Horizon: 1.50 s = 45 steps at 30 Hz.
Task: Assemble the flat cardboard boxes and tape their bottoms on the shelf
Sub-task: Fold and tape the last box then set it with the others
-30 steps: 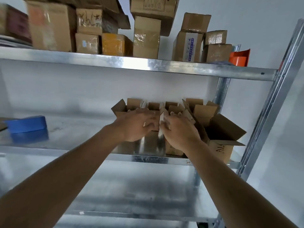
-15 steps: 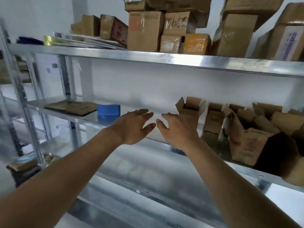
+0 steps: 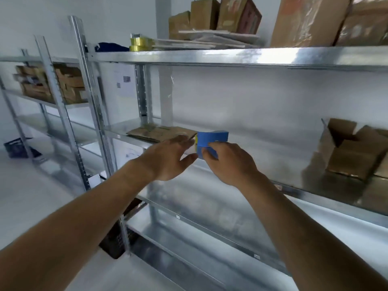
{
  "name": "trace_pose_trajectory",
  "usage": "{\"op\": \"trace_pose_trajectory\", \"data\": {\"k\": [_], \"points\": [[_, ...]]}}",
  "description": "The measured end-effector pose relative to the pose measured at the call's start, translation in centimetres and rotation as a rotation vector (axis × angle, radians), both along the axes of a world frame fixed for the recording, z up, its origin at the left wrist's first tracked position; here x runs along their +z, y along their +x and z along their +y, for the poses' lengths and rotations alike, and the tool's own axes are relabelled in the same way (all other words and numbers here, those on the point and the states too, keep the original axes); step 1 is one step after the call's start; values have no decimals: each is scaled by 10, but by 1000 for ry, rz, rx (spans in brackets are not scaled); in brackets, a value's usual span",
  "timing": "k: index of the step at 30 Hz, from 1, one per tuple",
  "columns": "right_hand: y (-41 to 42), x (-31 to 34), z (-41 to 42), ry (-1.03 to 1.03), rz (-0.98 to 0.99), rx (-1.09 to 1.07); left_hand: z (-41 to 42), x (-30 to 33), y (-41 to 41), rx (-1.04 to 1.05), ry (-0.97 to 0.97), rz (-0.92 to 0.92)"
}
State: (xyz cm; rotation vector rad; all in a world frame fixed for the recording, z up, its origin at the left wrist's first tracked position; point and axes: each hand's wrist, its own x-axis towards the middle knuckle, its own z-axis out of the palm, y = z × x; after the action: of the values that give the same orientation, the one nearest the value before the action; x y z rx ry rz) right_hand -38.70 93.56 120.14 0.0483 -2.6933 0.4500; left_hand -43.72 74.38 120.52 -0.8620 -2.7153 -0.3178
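Head view: I see the right hand (image 3: 227,162) gripping the blue tape roll (image 3: 212,141) on the shelf (image 3: 273,156). The left hand (image 3: 168,159), fingers spread and holding nothing, reaches just left of the grip, near the flat cardboard boxes (image 3: 155,132); assembled boxes (image 3: 354,150) stand far to the right.

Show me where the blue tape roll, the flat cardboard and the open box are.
blue tape roll (image 3: 212,138): head view, on its curved side.
flat cardboard (image 3: 156,132): head view, on its top face.
open box (image 3: 354,158): head view, on its front wall.
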Motion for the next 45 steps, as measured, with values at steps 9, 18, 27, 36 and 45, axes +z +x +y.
{"op": "trace_pose_trajectory", "data": {"k": [9,18,27,36,45], "points": [[-102,-15,-78,46,-19,64,-89,-21,-89,55,9,-71],[-244,-54,-104,24,-43,72,-131,-52,-232,59,-12,-56],[-356,-75,-108,11,-134,-25,-146,-62,-362,26,-79,-105],[-431,-87,-118,-81,-254,-235,-159,-78,-476,-46,-142,-187],[-468,-92,-150,-174,-249,-636,-188,-88,-565,-126,-214,-321]]}}
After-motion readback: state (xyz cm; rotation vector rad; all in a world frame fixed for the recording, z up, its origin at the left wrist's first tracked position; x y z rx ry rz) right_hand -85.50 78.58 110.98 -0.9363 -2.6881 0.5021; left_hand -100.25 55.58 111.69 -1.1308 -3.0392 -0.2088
